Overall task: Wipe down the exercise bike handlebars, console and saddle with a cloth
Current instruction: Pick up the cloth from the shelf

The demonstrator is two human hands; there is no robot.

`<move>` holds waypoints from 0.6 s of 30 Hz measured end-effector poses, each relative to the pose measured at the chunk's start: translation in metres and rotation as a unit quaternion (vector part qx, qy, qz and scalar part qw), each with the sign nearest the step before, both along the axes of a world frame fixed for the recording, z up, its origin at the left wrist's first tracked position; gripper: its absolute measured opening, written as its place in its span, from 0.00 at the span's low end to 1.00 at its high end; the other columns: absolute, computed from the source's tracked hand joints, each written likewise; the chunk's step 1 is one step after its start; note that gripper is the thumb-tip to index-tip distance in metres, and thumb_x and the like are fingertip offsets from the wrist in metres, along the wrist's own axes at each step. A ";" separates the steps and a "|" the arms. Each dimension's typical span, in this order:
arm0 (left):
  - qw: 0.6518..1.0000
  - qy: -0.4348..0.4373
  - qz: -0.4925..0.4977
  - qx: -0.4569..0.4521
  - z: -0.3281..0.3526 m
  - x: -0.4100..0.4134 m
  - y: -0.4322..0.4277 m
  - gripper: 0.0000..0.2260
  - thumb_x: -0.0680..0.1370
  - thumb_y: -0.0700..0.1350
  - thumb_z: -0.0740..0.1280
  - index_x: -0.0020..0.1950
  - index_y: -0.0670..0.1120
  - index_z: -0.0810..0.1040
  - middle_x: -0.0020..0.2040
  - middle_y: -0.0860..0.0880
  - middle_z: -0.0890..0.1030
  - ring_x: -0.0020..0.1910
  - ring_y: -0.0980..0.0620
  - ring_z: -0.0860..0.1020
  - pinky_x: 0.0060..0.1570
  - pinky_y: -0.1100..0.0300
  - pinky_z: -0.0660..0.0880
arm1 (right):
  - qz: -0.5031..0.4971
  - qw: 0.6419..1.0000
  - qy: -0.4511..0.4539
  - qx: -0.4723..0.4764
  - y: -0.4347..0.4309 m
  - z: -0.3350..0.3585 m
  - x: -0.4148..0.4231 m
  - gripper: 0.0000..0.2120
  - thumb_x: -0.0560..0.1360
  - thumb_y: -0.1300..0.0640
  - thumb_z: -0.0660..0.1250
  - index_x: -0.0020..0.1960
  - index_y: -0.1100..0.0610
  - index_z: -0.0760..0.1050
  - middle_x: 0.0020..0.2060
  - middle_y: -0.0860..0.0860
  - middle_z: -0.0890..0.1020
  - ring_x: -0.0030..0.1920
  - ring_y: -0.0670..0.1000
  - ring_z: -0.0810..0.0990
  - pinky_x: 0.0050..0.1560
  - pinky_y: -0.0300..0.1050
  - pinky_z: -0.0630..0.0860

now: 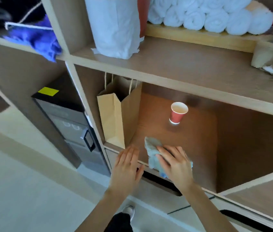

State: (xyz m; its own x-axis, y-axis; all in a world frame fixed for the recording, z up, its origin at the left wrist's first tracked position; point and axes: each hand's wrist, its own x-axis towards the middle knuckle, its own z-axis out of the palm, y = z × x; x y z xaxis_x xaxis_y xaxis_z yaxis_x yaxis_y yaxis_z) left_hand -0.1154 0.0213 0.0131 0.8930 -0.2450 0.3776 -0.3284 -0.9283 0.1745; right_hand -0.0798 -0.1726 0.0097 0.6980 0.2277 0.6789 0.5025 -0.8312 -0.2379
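A crumpled pale blue-grey cloth [152, 148] lies at the front of a brown shelf compartment [199, 148]. My right hand [174, 163] lies on top of the cloth with fingers curled over it. My left hand [127, 164] hovers flat and spread just left of it, above the shelf's front edge, holding nothing. No exercise bike is in view.
A red paper cup [178, 113] stands deeper in the same compartment. A brown paper bag [115, 118] stands at its left wall. Rolled white towels [207, 15] and a white bag [115, 27] fill the shelf above. A dark water dispenser [68, 124] stands to the left.
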 end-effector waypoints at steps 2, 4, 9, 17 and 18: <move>0.998 0.002 0.062 0.001 -0.001 -0.028 0.011 0.22 0.77 0.52 0.58 0.62 0.38 0.77 0.61 0.41 0.79 0.59 0.43 0.78 0.60 0.47 0.73 | 0.054 0.999 0.000 0.003 0.014 0.000 -0.007 0.10 0.76 0.52 0.66 0.52 0.54 0.82 0.45 0.49 0.83 0.41 0.52 0.77 0.39 0.47 0.77; 0.991 0.007 0.131 0.009 0.000 -0.057 0.024 0.23 0.77 0.52 0.58 0.63 0.38 0.77 0.61 0.41 0.79 0.59 0.43 0.78 0.61 0.46 0.72 | 0.118 0.993 0.006 0.008 0.035 0.000 -0.014 0.11 0.77 0.51 0.65 0.53 0.54 0.82 0.46 0.49 0.82 0.41 0.52 0.77 0.40 0.45 0.77; 0.952 0.025 0.305 0.011 0.007 -0.139 0.065 0.24 0.78 0.53 0.56 0.64 0.37 0.76 0.62 0.41 0.78 0.60 0.43 0.78 0.61 0.46 0.72 | 0.284 0.958 0.013 0.037 0.107 -0.001 -0.038 0.12 0.77 0.52 0.64 0.55 0.55 0.81 0.49 0.50 0.82 0.43 0.52 0.76 0.43 0.44 0.76; 0.828 0.031 0.561 -0.002 0.030 -0.273 0.119 0.25 0.78 0.54 0.55 0.65 0.37 0.75 0.62 0.41 0.78 0.60 0.43 0.78 0.61 0.46 0.72 | 0.517 0.854 0.025 0.055 0.251 0.011 -0.117 0.12 0.78 0.50 0.64 0.55 0.55 0.81 0.49 0.49 0.82 0.45 0.51 0.77 0.44 0.45 0.76; 0.810 0.032 0.586 -0.004 0.032 -0.290 0.125 0.25 0.78 0.54 0.55 0.65 0.37 0.75 0.62 0.41 0.78 0.60 0.43 0.78 0.61 0.46 0.72 | 0.547 0.835 0.030 0.053 0.269 0.013 -0.130 0.13 0.78 0.51 0.64 0.56 0.56 0.80 0.49 0.50 0.82 0.46 0.52 0.77 0.46 0.46 0.77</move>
